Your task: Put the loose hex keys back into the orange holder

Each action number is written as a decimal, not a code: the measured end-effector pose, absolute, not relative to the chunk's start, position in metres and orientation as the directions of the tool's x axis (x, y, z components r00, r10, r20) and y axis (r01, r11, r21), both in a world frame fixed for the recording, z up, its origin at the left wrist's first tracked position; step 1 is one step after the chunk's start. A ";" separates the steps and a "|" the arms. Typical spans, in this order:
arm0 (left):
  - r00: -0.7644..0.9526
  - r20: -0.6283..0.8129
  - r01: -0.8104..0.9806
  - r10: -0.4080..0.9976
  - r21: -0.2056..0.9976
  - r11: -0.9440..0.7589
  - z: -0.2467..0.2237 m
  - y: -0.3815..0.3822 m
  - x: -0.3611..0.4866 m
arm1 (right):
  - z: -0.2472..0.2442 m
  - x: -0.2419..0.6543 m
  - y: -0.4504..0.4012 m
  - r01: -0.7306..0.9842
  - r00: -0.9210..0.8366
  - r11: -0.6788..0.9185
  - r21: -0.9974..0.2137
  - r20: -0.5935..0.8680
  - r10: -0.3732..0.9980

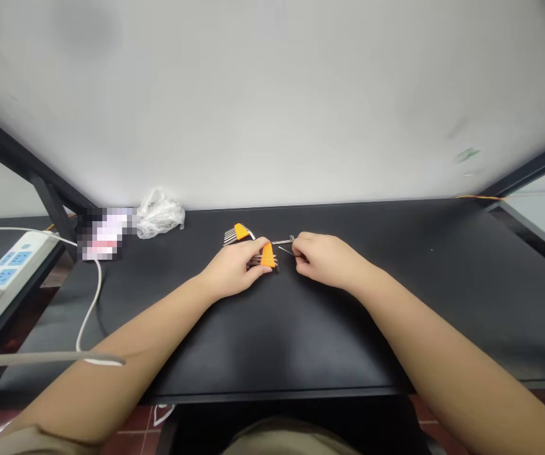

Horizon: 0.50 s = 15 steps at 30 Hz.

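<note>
My left hand (234, 268) is closed around an orange holder (267, 255) with several metal hex keys in it, thumb and fingers at its two sides. Just behind lies a second orange piece (241, 231), from which several metal rods (230, 236) fan out to the left. My right hand (322, 256) is closed in a pinch to the right of the holder. A thin hex key (287, 251) sticks out leftward from its fingertips. Another metal rod (282, 242) reaches from the holder toward that hand; whether the fingers touch it is unclear.
Both hands rest over a black tabletop (282, 341) against a pale wall. A crumpled clear plastic bag (159, 215) lies at the back left, beside a blurred-out item (104, 234). A white cable (93, 303) and a power strip (9, 275) are on the left.
</note>
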State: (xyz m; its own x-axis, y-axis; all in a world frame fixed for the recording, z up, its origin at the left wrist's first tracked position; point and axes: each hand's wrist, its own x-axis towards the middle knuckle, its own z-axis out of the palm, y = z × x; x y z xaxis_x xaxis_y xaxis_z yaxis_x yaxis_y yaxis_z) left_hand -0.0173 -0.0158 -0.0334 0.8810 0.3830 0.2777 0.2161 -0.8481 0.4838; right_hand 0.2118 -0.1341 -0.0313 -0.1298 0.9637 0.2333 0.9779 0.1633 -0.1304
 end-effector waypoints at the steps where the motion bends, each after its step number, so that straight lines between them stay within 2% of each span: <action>1: 0.879 0.283 0.216 0.385 0.483 -0.849 -0.033 -0.016 -0.017 | -0.030 0.211 -0.135 0.965 -0.153 0.196 -0.175 0.237 0.960; 6: 0.867 0.301 0.216 0.396 0.490 -0.845 -0.032 -0.016 -0.017 | -0.025 0.211 -0.139 0.911 -0.202 0.282 -0.301 0.270 0.941; 15: 0.874 0.298 0.198 0.385 0.505 -0.840 -0.034 -0.015 -0.018 | -0.022 0.215 -0.142 0.865 -0.241 0.328 -0.379 0.260 0.935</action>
